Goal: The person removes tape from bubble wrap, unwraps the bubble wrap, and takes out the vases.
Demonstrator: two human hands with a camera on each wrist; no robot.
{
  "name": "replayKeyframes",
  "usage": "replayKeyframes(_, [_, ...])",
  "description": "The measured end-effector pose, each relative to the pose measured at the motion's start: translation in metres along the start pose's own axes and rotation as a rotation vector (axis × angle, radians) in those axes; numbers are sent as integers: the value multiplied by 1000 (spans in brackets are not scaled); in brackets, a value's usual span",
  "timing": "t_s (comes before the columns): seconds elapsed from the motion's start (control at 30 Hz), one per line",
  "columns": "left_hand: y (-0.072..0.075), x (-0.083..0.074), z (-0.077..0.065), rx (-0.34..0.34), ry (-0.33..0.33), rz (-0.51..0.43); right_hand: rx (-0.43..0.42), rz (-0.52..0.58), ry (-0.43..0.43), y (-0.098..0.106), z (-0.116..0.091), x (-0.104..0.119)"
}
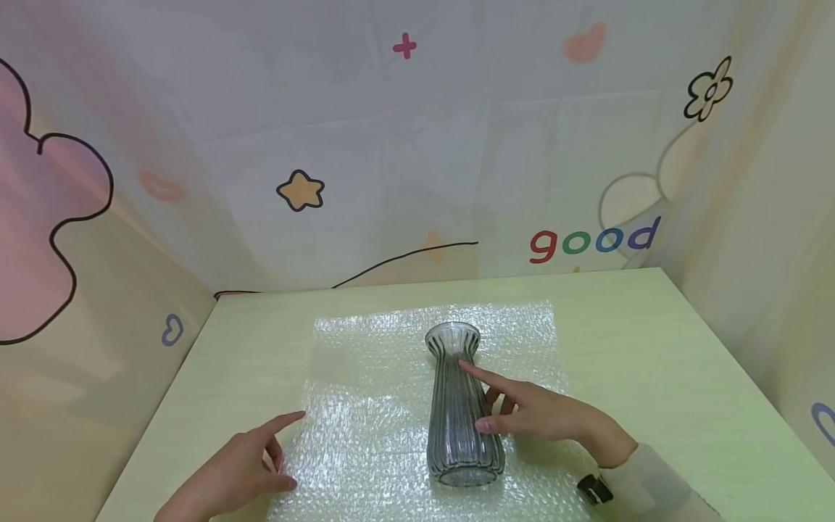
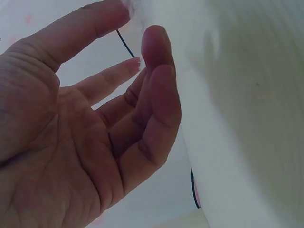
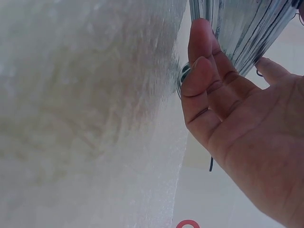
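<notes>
Head view, vase: the clear ribbed glass vase [image 1: 462,428] lies on its side, mouth pointing away from me and base towards me.
Head view, wrap: the bubble wrap [image 1: 365,442] is spread flat on the pale surface [image 1: 244,355], and the vase lies on it, right of the middle.
Head view, my right hand: my right hand [image 1: 548,413] touches the vase from the right, forefinger stretched to its neck and thumb against its body; I am not wrapped round it.
Head view, my left hand: my left hand [image 1: 228,467] holds nothing, fingers relaxed, forefinger and thumb at the left edge of the wrap.
Left wrist view, palm: my fingers bend loosely with nothing between them; whether a tip actually touches the wrap, I cannot tell.
Right wrist view, fingers: some are bent beside the glass, near the wrap; how firmly they press, I cannot tell.
Progress, done: the wrap is laid out and the vase is down on it.
Progress, left: no edge is folded over the glass and nothing fastens it, so I judge this an early stage, with any covering of the vase not yet begun.
</notes>
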State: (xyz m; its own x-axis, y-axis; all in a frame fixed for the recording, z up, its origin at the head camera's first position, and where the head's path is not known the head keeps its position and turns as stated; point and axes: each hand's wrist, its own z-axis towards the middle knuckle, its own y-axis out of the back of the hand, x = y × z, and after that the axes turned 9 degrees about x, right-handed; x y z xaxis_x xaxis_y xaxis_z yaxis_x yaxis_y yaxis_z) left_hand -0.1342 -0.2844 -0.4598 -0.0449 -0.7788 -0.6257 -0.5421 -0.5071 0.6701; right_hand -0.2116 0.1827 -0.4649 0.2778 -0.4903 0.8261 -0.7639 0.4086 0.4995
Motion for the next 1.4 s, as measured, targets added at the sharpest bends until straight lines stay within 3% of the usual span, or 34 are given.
replayKeyframes(0.23, [-3, -2, 5, 39, 120, 1, 0, -5, -25, 0, -1, 1])
replayKeyframes(0.4, [-7, -1, 0, 52, 103, 7, -1, -1, -28, 0, -1, 2])
replayKeyframes(0.53, [-12, -2, -4, 64, 136, -22, 1, 0, -24, 0, -1, 2])
replayKeyframes(0.8, [-18, -2, -3, 41, 180, -4, 1, -3, -16, 0, -1, 2])
replayKeyframes(1.07, [-20, -1, -3, 36, 170, -2, -2, -4, -19, 0, 0, 1])
replayKeyframes(1.4, [-24, -6, 1, 16, 253, 21, -2, 3, -14, 0, 0, -1])
